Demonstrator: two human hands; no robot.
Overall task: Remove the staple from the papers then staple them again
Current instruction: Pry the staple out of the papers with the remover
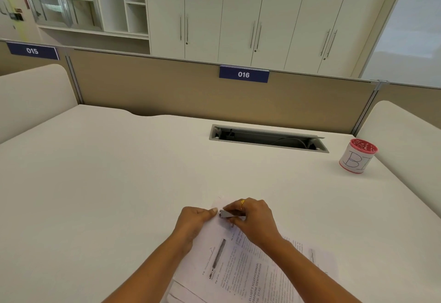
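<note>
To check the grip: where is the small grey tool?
Head view, low centre: the right hand grips the small grey tool at the far corner of the papers, beside the left hand.

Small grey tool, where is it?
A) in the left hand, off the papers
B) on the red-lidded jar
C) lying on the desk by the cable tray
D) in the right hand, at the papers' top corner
D: the right hand has its grip on the small grey tool at the top corner of the papers, and the left hand pinches the sheet edge beside it.
</note>
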